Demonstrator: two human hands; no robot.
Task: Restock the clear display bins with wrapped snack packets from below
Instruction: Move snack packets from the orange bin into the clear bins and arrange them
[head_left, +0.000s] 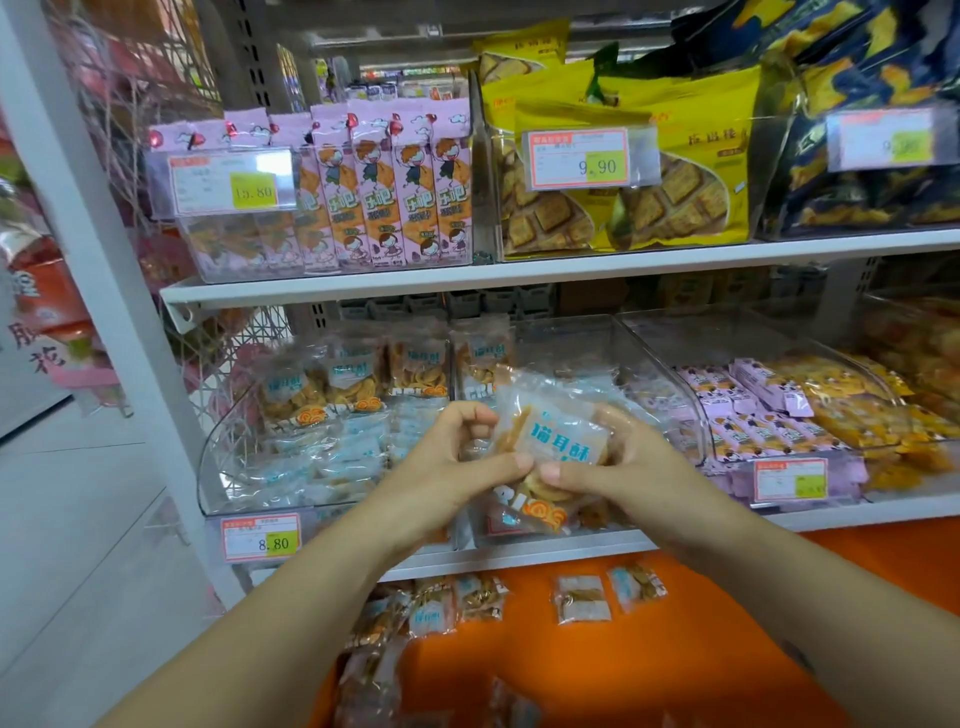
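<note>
Clear bin (566, 338) sits behind packet (550, 441) pinched by left fingers (511, 461) and right fingers (558, 473).

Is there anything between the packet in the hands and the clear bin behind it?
Nothing visible stands in the way. The left hand and right hand hold the packet just in front of the middle bin, whose top is open.
</note>
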